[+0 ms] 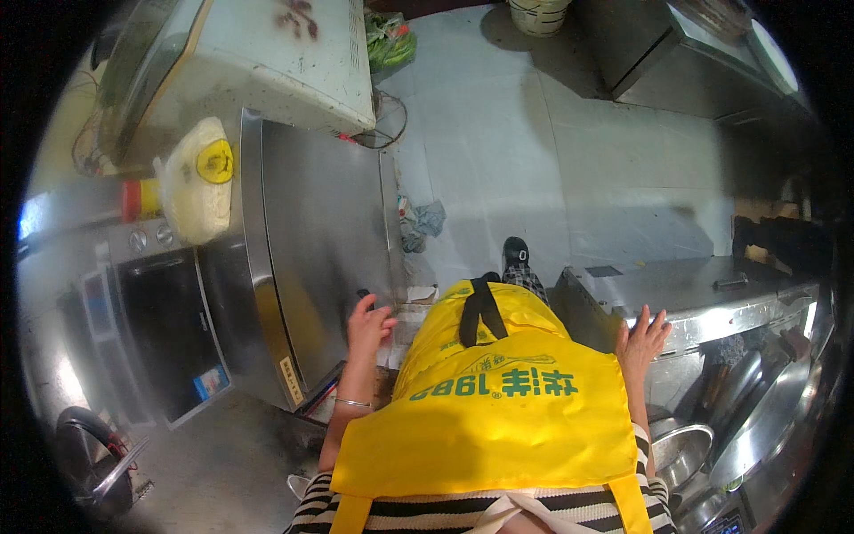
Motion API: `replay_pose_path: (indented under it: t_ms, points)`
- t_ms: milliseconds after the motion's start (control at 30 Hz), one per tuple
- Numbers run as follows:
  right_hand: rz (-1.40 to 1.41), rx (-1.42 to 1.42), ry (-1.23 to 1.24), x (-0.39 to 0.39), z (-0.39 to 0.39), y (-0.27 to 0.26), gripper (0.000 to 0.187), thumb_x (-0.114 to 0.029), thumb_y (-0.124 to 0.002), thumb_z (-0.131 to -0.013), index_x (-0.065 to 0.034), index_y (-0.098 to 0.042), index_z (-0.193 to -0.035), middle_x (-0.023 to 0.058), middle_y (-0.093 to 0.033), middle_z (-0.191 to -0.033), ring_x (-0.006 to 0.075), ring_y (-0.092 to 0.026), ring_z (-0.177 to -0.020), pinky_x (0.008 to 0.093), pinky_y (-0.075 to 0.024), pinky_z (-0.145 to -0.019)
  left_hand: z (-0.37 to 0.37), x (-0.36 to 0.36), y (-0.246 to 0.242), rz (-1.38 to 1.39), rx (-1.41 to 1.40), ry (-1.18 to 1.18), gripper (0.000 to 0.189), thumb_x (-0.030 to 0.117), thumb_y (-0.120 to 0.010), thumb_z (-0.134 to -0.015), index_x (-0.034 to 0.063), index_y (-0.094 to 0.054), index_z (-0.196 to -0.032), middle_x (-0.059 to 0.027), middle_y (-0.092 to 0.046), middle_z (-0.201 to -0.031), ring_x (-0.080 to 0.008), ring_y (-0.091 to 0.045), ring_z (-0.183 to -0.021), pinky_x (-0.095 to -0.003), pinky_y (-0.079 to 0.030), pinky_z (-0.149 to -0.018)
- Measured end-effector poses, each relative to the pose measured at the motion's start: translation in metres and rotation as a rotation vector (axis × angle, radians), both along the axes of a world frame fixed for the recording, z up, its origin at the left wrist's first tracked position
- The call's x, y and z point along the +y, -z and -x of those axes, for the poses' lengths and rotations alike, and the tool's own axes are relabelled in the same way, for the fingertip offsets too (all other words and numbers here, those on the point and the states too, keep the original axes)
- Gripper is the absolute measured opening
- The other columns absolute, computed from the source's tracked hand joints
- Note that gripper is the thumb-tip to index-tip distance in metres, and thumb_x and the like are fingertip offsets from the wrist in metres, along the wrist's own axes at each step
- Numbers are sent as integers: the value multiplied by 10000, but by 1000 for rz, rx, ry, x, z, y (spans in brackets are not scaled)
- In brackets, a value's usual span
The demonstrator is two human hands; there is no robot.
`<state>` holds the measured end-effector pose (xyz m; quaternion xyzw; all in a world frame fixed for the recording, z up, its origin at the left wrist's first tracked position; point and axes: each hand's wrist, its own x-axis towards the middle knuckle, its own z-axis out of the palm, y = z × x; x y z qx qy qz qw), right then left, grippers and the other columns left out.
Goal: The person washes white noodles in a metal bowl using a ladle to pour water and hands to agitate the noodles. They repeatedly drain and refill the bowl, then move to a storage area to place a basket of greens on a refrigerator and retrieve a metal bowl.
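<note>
My left hand (371, 326), with a thin bangle on the wrist, hangs in front of a stainless steel cabinet (323, 233). Its fingers are loosely bent and apart, and nothing shows in them. A small dark piece (363, 292) appears just beyond its fingertips. On the other side, my right hand (642, 339) has its fingers spread at the near corner of a low stainless steel unit (667, 287). Whether it touches the metal I cannot tell. Between the hands is my yellow apron (487, 427), which bears green writing and a black strap tie.
Steel bowls (684, 454) and large pans (764, 420) crowd the lower right. A white appliance (287, 80) stands at upper left, near bagged green vegetables (390, 47). Crumpled plastic (427, 219) lies on the tiled floor (487, 153). A white basket (539, 17) sits at the far end.
</note>
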<state>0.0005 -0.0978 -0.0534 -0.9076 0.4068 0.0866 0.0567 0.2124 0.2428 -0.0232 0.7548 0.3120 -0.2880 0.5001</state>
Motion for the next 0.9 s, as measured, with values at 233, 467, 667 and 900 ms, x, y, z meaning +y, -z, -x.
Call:
replay_pose_path:
  t_ms: [233, 467, 667, 900]
  points:
    - [-8, 43, 27, 1, 0, 5, 441, -254, -396, -748, -107, -281, -1148, 186, -139, -1218, 446, -70, -1088, 507, -134, -853, -38, 26, -8, -437, -359, 147, 413, 43, -454, -682, 25, -326, -1074, -124, -462, -918, -177, -487, -770, -260, -391, -579]
    - [194, -105, -5, 31, 1, 23, 489, -215, -411, -721, -170, -246, -1179, 142, -110, -1245, 428, -57, -1099, 491, -124, -864, -70, 63, -42, -1179, -658, 655, 482, 93, -491, -653, 4, -305, -1088, -193, -295, -1124, -316, -265, -1045, -368, -237, -867]
    - [259, -174, 123, 58, 3, 35, 533, -187, -425, -661, -185, -272, -1172, 110, -189, -1230, 388, -115, -1104, 466, -110, -882, -116, 100, -59, -1435, -855, 836, 519, 122, -526, -620, -63, -305, -1051, -230, -282, -1115, -330, -262, -1042, -371, -206, -882]
    - [159, -152, 253, 82, -19, 40, 516, -277, -525, -641, -177, -346, -1114, 128, -262, -1182, 391, -120, -1106, 482, -132, -872, -121, 133, -47, -1173, -189, 739, 543, 164, -526, -623, -77, -287, -1046, -234, -293, -1088, -334, -277, -1011, -381, -221, -857]
